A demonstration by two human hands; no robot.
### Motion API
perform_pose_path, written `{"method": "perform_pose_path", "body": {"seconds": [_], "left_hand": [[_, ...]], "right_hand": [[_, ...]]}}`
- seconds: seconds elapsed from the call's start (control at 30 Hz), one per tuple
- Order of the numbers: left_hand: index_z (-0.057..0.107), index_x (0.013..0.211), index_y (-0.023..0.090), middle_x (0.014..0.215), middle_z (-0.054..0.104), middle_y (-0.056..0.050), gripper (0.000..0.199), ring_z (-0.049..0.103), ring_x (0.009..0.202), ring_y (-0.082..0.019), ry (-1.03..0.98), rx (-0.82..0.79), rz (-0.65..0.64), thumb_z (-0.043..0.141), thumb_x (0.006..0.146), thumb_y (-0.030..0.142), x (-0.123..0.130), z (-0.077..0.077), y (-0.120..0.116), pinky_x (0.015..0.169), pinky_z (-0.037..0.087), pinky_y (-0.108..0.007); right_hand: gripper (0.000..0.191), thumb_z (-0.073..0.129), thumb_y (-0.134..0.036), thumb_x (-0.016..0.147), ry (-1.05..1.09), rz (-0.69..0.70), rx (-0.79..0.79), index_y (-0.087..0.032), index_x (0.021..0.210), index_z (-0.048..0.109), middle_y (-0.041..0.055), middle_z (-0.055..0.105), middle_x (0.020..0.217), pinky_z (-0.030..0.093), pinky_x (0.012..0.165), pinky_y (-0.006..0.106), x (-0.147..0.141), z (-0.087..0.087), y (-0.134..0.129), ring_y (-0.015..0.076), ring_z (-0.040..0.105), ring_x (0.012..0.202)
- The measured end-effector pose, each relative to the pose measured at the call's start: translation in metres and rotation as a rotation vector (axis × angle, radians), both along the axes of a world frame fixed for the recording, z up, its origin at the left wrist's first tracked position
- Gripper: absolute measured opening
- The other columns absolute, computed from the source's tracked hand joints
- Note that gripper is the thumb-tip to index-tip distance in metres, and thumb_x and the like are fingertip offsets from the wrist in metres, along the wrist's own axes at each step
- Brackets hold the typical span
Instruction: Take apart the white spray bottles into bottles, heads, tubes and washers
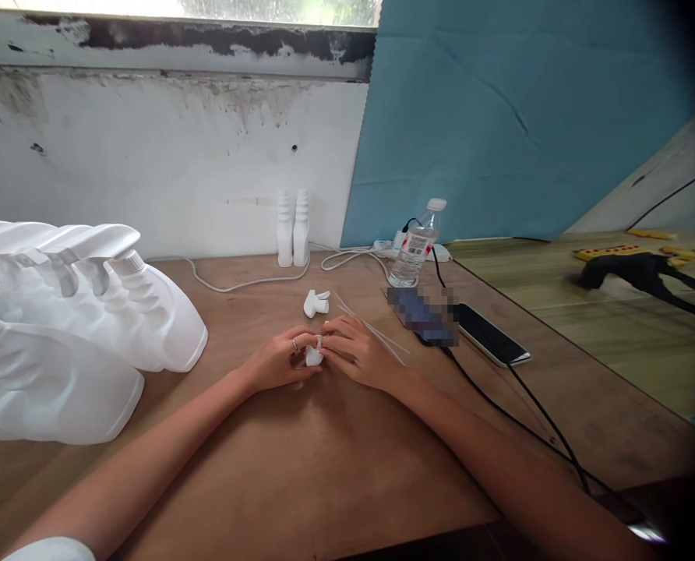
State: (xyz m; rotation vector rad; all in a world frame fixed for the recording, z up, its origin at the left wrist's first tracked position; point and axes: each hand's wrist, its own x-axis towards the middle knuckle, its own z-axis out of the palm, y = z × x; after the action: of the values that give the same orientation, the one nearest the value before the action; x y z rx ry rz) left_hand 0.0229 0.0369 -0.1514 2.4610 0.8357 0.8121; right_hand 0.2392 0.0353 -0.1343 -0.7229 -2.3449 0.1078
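Observation:
My left hand (282,360) and my right hand (360,352) meet over the middle of the wooden table (324,467). Between their fingertips is a small white plastic piece (313,357), partly covered by the fingers; it resembles a sprayer head, though its full shape is hidden. Both hands have fingers closed on it, the left from one side and the right from the other. Just beyond them lies a white trigger sprayer head (315,303). Thin white tubes (382,336) lie on the tabletop beside and behind my right hand.
Large white plastic bottles (166,319) crowd the left side. Two slim white ribbed pieces (293,230) stand against the wall. At the right are a water bottle (413,253), a phone (492,333), a blurred-out screen (423,315) and black cables (534,401). A white cord (236,288) runs along the back.

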Motion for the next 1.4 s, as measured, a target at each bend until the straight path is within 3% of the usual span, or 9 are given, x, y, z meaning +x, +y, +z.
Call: {"method": "perform_pose_path", "body": {"seconds": [0.37,0.53,0.73,0.83,0.97,1.1,1.17,1.3,1.4], "left_hand": [[0.058,0.105,0.021,0.098,0.065,-0.005,0.026,0.060,0.072,-0.013,0.021,0.133,0.072,0.061,0.080,0.029,-0.002,-0.010,0.002,0.067,0.049,-0.024],[0.056,0.107,0.021,0.094,0.065,-0.004,0.028,0.059,0.071,-0.013,0.022,0.176,0.069,0.060,0.080,0.028,-0.001,-0.009,0.000,0.066,0.047,-0.023],[0.043,0.121,0.024,0.091,0.062,0.001,0.050,0.056,0.061,-0.010,-0.039,0.011,0.165,0.064,0.075,0.030,0.000,-0.012,-0.001,0.062,0.047,-0.023],[0.041,0.122,0.024,0.103,0.063,-0.003,0.049,0.057,0.066,-0.010,-0.110,-0.018,0.167,0.062,0.077,0.026,0.000,-0.012,0.000,0.068,0.050,-0.026],[0.040,0.121,0.023,0.116,0.062,-0.008,0.045,0.063,0.088,-0.014,-0.276,-0.081,0.075,0.062,0.081,0.022,0.002,-0.007,0.001,0.080,0.053,-0.029],[0.044,0.116,0.019,0.112,0.061,-0.009,0.046,0.063,0.099,-0.019,-0.454,-0.232,0.084,0.068,0.080,0.032,0.007,-0.004,-0.002,0.082,0.055,-0.031],[0.050,0.109,0.018,0.105,0.061,-0.007,0.038,0.063,0.093,-0.018,-0.501,-0.240,0.162,0.067,0.081,0.036,0.009,-0.003,-0.004,0.081,0.054,-0.031],[0.058,0.106,0.019,0.101,0.063,-0.005,0.027,0.061,0.092,-0.017,-0.512,-0.198,0.277,0.062,0.086,0.037,0.008,0.000,-0.005,0.085,0.050,-0.030],[0.059,0.105,0.018,0.100,0.063,-0.005,0.029,0.060,0.090,-0.017,-0.630,-0.357,0.299,0.062,0.084,0.038,0.007,0.000,-0.001,0.082,0.050,-0.030]], "right_hand": [[0.020,0.050,-0.032,0.093,-0.139,-0.174,0.078,-0.018,0.102,0.062,0.0138,0.054,0.130,0.035,0.096,0.046,-0.011,-0.005,-0.009,0.0279,0.051,0.113],[0.017,0.053,-0.030,0.091,-0.082,-0.148,0.079,-0.018,0.101,0.060,0.0125,0.061,0.119,0.036,0.093,0.044,-0.010,-0.009,-0.007,0.0262,0.053,0.108],[0.008,0.056,-0.027,0.088,0.025,-0.137,0.023,-0.020,0.091,0.059,0.0098,0.065,0.107,0.039,0.090,0.041,-0.009,-0.009,-0.007,0.0235,0.057,0.101],[0.007,0.058,-0.026,0.087,0.116,-0.130,-0.010,-0.020,0.091,0.059,0.0088,0.067,0.103,0.040,0.090,0.041,-0.008,-0.011,-0.006,0.0226,0.059,0.098],[0.014,0.067,-0.029,0.080,0.441,-0.151,-0.265,-0.021,0.078,0.056,0.0077,0.069,0.098,0.045,0.088,0.041,-0.013,-0.018,-0.004,0.0225,0.063,0.095],[0.032,0.077,-0.035,0.070,0.994,-0.131,-0.830,-0.022,0.074,0.048,0.0033,0.069,0.092,0.053,0.078,0.036,-0.024,-0.019,-0.005,0.0190,0.067,0.083],[0.034,0.079,-0.036,0.067,1.110,-0.055,-1.058,-0.022,0.083,0.053,0.0005,0.068,0.086,0.054,0.072,0.032,-0.028,-0.017,-0.006,0.0155,0.066,0.074],[0.033,0.077,-0.037,0.070,1.001,0.100,-1.290,-0.020,0.093,0.060,0.0026,0.068,0.088,0.053,0.067,0.026,-0.031,-0.018,-0.007,0.0147,0.067,0.078],[0.028,0.064,-0.039,0.082,0.677,-0.016,-1.139,-0.019,0.102,0.060,0.0036,0.070,0.086,0.051,0.060,0.027,-0.023,-0.019,0.000,0.0153,0.067,0.070]]}}
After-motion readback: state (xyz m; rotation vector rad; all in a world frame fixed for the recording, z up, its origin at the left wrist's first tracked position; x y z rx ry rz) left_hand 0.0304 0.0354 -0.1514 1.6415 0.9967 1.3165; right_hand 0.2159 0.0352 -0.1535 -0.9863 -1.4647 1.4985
